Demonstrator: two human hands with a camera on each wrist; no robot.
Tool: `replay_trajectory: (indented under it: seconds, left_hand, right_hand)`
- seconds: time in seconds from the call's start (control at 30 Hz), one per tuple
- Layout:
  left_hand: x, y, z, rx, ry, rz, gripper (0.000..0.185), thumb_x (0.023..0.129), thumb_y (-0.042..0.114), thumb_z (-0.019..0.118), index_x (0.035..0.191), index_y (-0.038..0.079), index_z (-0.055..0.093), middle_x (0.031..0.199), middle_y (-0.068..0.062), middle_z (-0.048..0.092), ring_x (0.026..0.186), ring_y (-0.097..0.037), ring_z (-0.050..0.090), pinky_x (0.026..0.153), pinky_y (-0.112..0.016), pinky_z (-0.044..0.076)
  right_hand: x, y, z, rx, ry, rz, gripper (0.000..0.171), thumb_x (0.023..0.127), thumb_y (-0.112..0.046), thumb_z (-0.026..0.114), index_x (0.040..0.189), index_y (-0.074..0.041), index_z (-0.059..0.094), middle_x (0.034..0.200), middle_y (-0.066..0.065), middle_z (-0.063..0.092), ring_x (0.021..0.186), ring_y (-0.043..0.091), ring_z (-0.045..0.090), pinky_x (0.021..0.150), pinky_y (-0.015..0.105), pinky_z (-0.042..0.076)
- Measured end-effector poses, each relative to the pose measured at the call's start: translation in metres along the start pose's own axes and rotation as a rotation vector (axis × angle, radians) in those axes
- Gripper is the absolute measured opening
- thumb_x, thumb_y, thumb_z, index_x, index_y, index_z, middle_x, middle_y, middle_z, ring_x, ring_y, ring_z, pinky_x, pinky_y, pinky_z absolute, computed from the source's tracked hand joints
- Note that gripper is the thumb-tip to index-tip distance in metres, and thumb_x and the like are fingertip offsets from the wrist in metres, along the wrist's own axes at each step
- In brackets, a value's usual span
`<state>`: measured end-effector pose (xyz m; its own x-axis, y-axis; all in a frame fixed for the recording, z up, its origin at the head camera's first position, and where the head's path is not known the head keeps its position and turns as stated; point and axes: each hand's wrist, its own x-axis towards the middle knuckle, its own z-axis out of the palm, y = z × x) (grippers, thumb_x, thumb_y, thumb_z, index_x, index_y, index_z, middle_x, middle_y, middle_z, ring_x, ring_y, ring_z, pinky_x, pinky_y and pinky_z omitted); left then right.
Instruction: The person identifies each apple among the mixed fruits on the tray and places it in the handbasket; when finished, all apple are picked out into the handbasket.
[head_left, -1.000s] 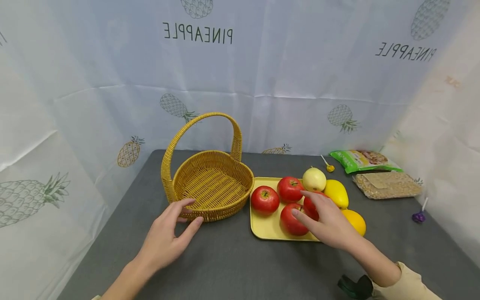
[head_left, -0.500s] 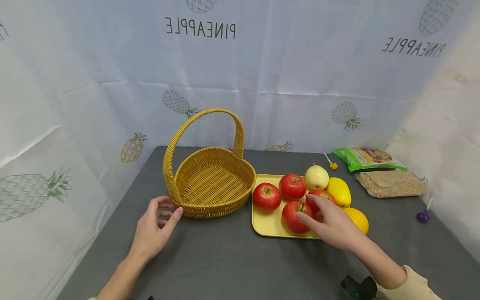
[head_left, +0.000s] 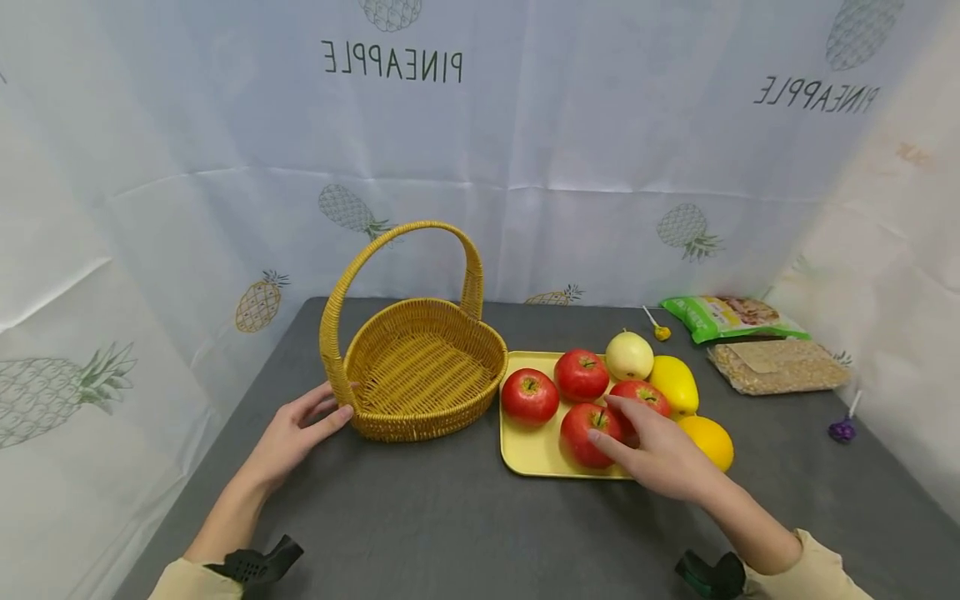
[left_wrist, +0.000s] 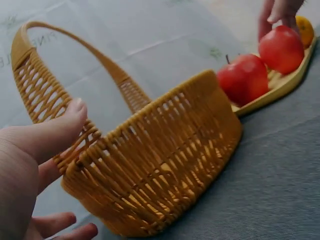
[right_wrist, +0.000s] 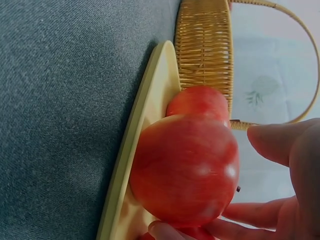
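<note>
At the left of the head view stands a golden wicker basket (head_left: pixel 427 429) with a tall arched handle. My left hand (head_left: pixel 288 437) grips the handle's near base, the thumb in front and a finger behind the weave; its lower fingers spread loose in the left wrist view. My right hand (head_left: pixel 663 454) hovers at the front red apple (head_left: pixel 583 437) on the yellow tray (head_left: pixel 528 458). In the right wrist view its thumb stands apart from this apple (right_wrist: pixel 185 170), with fingertips right at its far side. Several more red apples (head_left: pixel 529 397) share the tray.
A pale green-yellow fruit (head_left: pixel 629 356), a yellow mango-shaped fruit (head_left: pixel 674 385) and an orange-yellow fruit (head_left: pixel 707 442) lie at the tray's right. Beyond are a green packet (head_left: pixel 738 318), a clear bag of grains (head_left: pixel 778 367), a yellow lollipop (head_left: pixel 661 332) and a purple lollipop (head_left: pixel 842 430).
My left hand has moved left from the basket's front rim to the handle's base and taken hold there. My right hand has come slightly lower over the front apple.
</note>
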<state>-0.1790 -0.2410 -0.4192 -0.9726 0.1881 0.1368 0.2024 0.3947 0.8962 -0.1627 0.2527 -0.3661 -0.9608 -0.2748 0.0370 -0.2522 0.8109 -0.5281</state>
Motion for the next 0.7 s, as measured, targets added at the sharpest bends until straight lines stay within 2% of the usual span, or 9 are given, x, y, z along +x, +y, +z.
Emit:
replay_trajectory:
  seconds: [0.07, 0.2, 0.3, 0.47, 0.57, 0.7]
  left_hand:
    - [0.005, -0.004, -0.001, -0.032, -0.031, -0.009, 0.048, 0.106, 0.026, 0.061, 0.151, 0.013, 0.052, 0.152, -0.008, 0.052, 0.139, -0.018, 0.047, 0.109, -0.039, 0.041]
    - [0.017, -0.009, -0.006, -0.093, -0.101, -0.013, 0.051, 0.105, 0.025, 0.062, 0.151, 0.008, 0.051, 0.153, -0.012, 0.051, 0.144, -0.024, 0.041, 0.1, -0.017, 0.041]
    - [0.022, -0.011, -0.012, -0.152, -0.163, 0.0, 0.052, 0.105, 0.021, 0.062, 0.153, 0.005, 0.048, 0.157, -0.014, 0.045, 0.146, -0.026, 0.038, 0.098, -0.017, 0.042]
    - [0.029, -0.02, -0.016, -0.299, -0.258, 0.02, 0.051, 0.106, 0.011, 0.058, 0.154, -0.001, 0.044, 0.156, -0.009, 0.046, 0.139, -0.013, 0.045, 0.101, -0.019, 0.043]
    - [0.029, -0.025, -0.014, -0.373, -0.282, 0.03, 0.046, 0.107, 0.008, 0.055, 0.151, -0.002, 0.047, 0.152, -0.004, 0.051, 0.136, -0.009, 0.048, 0.101, -0.018, 0.042]
    - [0.029, -0.028, -0.01, -0.413, -0.258, 0.023, 0.042, 0.108, 0.01, 0.054, 0.148, -0.002, 0.052, 0.153, -0.002, 0.048, 0.136, -0.002, 0.043, 0.102, -0.017, 0.041]
  right_hand:
    - [0.0, 0.001, 0.001, 0.005, -0.003, 0.005, 0.08, 0.097, -0.058, 0.064, 0.147, 0.002, 0.05, 0.142, 0.019, 0.056, 0.122, 0.038, 0.056, 0.1, 0.062, 0.044]
    - [0.002, 0.003, 0.004, 0.023, -0.01, 0.018, 0.079, 0.097, -0.059, 0.063, 0.148, 0.0, 0.049, 0.141, 0.017, 0.057, 0.121, 0.036, 0.057, 0.1, 0.062, 0.045]
    - [0.005, 0.003, 0.007, 0.047, -0.024, 0.026, 0.078, 0.097, -0.059, 0.063, 0.149, -0.002, 0.049, 0.138, 0.015, 0.059, 0.118, 0.034, 0.057, 0.099, 0.06, 0.047]
    - [0.01, 0.005, 0.012, 0.078, -0.046, 0.038, 0.079, 0.097, -0.059, 0.063, 0.151, -0.003, 0.046, 0.138, 0.014, 0.058, 0.119, 0.033, 0.056, 0.097, 0.058, 0.049]
    - [0.012, 0.006, 0.014, 0.089, -0.059, 0.051, 0.081, 0.097, -0.059, 0.062, 0.152, -0.003, 0.044, 0.141, 0.016, 0.056, 0.121, 0.034, 0.055, 0.097, 0.057, 0.049]
    - [0.013, 0.007, 0.018, 0.124, -0.061, 0.058, 0.081, 0.097, -0.058, 0.064, 0.153, -0.005, 0.042, 0.141, 0.015, 0.056, 0.122, 0.034, 0.054, 0.096, 0.056, 0.051]
